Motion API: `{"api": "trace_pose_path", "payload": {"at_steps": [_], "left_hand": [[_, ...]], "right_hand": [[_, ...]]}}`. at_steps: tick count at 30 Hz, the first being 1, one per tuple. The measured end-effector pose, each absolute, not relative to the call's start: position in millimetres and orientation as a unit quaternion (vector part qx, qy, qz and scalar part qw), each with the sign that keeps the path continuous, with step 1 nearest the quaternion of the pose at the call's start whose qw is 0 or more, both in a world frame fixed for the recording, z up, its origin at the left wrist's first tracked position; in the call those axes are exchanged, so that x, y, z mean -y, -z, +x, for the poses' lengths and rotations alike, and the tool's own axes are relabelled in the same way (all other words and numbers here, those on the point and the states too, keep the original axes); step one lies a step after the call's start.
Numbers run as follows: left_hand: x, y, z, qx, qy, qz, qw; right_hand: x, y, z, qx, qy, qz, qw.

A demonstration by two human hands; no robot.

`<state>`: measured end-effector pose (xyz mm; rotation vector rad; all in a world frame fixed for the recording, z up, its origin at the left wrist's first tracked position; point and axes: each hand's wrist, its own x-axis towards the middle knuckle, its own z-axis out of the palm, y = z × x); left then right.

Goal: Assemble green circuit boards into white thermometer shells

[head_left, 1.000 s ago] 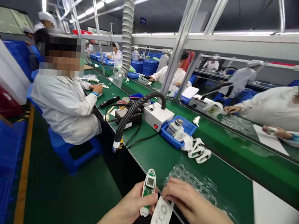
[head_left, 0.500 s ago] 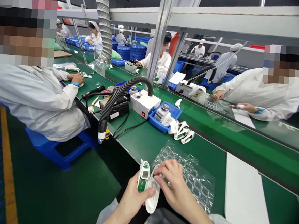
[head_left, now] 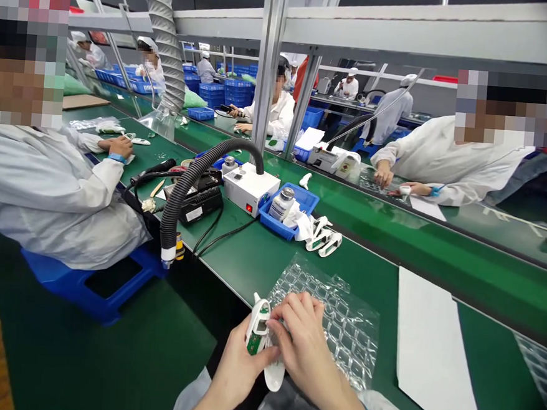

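My left hand (head_left: 237, 360) is closed around a white shell half with a pointed tip, which looks like an ear thermometer (head_left: 255, 338). A green circuit board and a small screen show inside it. A second shell half, a smooth white cover (head_left: 274, 377), lies beside it under my left thumb, its upper part hidden by fingers. Fingers of my right hand (head_left: 302, 335) are pinched together at the top of the cover, beside the screen; what they grip is hidden. Under and beyond that hand lies a clear plastic blister tray (head_left: 347, 326) on the green bench.
A blue bin (head_left: 279, 227) holds a bottle and white tissue, with white shells (head_left: 330, 244) beside it. A white box (head_left: 251, 191) carries a black hose (head_left: 169, 216) that arches over the bench edge. White sheets (head_left: 425, 347) lie right. Co-workers sit left and across the green conveyor (head_left: 370, 227).
The view has swung slightly to the right. My right fingers have moved in close to the screen, and the two shell halves now sit closer together, with more of the cover hidden.
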<state>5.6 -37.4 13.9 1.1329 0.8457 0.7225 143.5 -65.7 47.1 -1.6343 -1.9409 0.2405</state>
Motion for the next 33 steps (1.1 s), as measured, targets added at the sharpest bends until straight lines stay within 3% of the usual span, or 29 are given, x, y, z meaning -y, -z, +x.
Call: {"api": "trace_pose_path", "payload": {"at_steps": [6, 9, 12, 20, 33], "left_hand": [[32.4, -7.3, 6.0, -0.42, -0.316, 0.508, 0.683], [29.1, -3.4, 7.0, -0.439, -0.305, 0.472, 0.702], [29.0, -4.5, 6.4, -0.447, -0.272, 0.431, 0.735], [34.6, -17.4, 6.2, -0.492, -0.261, 0.392, 0.732], [37.9, -9.7, 20.6, -0.504, -0.257, 0.352, 0.745]], "right_hand": [[81.0, -51.9, 121.3, 0.778, -0.053, -0.549, 0.301], [88.6, -59.1, 124.3, 0.787, -0.105, -0.519, 0.317], [78.5, -55.1, 169.2, 0.701, -0.156, -0.607, 0.34], [36.2, -4.0, 325.1, 0.555, -0.123, -0.775, 0.276], [88.1, 12.0, 301.3, 0.519, -0.117, -0.79, 0.305]]}}
